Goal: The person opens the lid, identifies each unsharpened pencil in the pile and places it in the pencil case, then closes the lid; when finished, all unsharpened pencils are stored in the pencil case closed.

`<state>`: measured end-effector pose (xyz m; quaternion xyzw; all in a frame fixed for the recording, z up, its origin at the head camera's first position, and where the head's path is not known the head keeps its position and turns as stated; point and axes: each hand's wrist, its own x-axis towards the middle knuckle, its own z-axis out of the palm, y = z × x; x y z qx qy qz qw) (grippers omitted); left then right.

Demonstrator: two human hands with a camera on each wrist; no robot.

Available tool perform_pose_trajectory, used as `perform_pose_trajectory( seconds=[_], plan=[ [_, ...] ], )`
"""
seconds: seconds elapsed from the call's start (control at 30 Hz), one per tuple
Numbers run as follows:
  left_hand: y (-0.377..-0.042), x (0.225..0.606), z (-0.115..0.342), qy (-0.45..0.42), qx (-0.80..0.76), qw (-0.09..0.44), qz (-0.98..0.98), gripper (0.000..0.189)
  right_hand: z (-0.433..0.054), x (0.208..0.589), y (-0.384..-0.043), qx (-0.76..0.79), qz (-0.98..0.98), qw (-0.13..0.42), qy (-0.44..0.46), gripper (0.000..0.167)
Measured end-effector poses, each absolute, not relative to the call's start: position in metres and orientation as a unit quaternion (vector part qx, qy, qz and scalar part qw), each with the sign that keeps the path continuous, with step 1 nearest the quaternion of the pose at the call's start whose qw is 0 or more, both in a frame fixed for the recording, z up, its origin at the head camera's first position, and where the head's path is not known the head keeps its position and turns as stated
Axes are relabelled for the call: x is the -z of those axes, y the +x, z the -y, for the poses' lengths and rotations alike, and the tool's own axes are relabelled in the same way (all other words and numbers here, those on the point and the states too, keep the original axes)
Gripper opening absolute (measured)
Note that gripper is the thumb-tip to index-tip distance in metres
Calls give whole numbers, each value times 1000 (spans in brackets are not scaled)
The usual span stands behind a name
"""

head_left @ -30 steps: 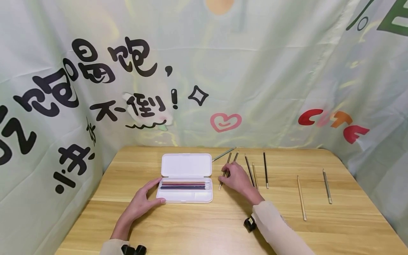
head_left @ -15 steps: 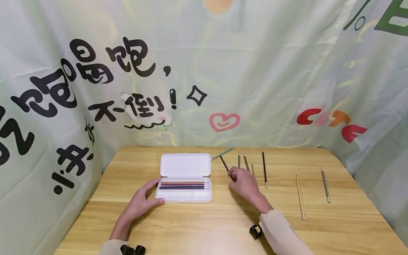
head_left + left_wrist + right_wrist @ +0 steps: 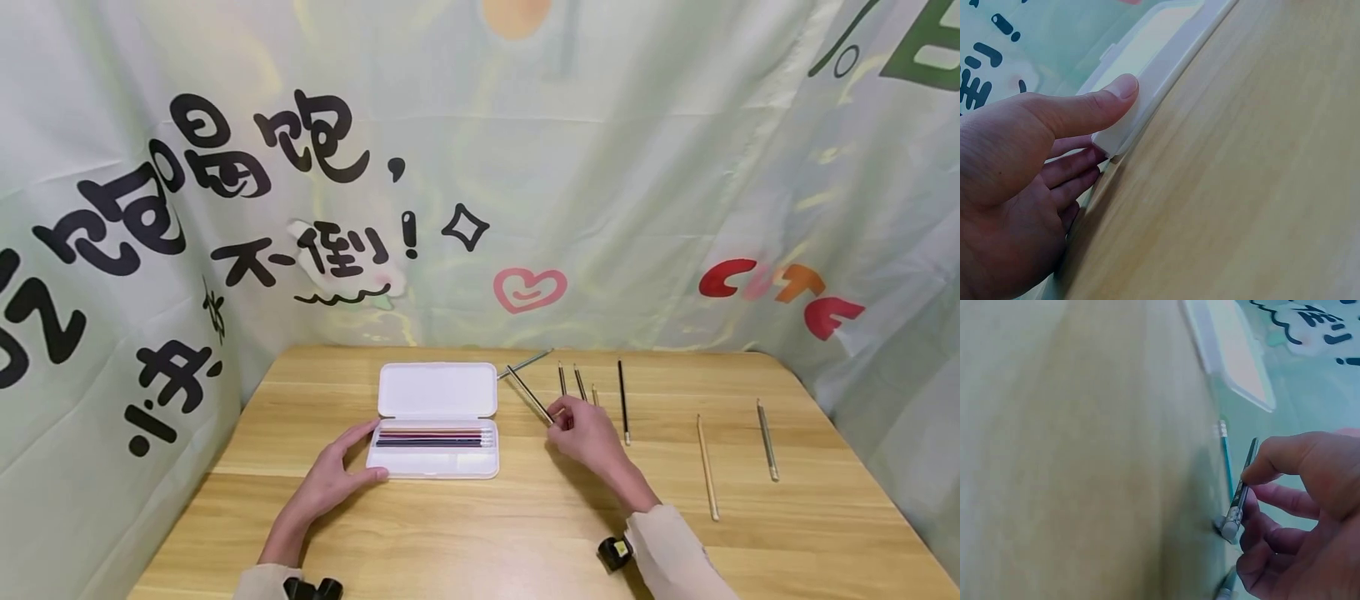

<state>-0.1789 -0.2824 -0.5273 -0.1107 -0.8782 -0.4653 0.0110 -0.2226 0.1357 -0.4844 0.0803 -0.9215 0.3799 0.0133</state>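
Note:
A white pencil case (image 3: pixel 423 463) lies with its lid (image 3: pixel 438 389) raised on the wooden table; several pencils (image 3: pixel 431 437) fill its rear compartment. My left hand (image 3: pixel 333 475) holds the case by its left end, thumb over the front rim and fingers along the side, as the left wrist view shows. Right of the case, my right hand (image 3: pixel 592 433) pinches a dark pencil (image 3: pixel 529 394) between thumb and fingers. This pencil slants up to the left, its eraser end towards me in the right wrist view. Behind it lies a green pencil (image 3: pixel 534 361).
Beyond the right hand lie two dark pencils (image 3: pixel 580 382) and a natural-wood pencil (image 3: pixel 595 392), partly hidden. A black pencil (image 3: pixel 623 400) is beside them. Farther right are another wooden pencil (image 3: pixel 707 467) and a grey one (image 3: pixel 767 439). A printed curtain (image 3: pixel 637 208) hangs behind the table.
My right hand has drawn one dark pencil away from the group, moving right and towards me, and the pencil has turned to slant left. The left hand keeps its place on the case.

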Motion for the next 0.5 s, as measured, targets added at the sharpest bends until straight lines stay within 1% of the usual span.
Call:
perform_pose_trajectory(
  seconds=[0.17, 0.23, 0.4, 0.5],
  plan=[
    [-179, 527, 282, -111, 467, 9, 877, 83, -145, 478, -218, -429, 900, 25, 77, 22],
    [-179, 526, 281, -109, 468, 8, 877, 84, -148, 475, -216, -454, 888, 22, 74, 22],
    [-177, 525, 281, -108, 467, 10, 877, 84, -152, 474, -215, -488, 869, 23, 79, 18],
    [-177, 524, 280, -111, 466, 10, 878, 84, -153, 474, -215, -500, 861, 34, 85, 16]
  ],
)
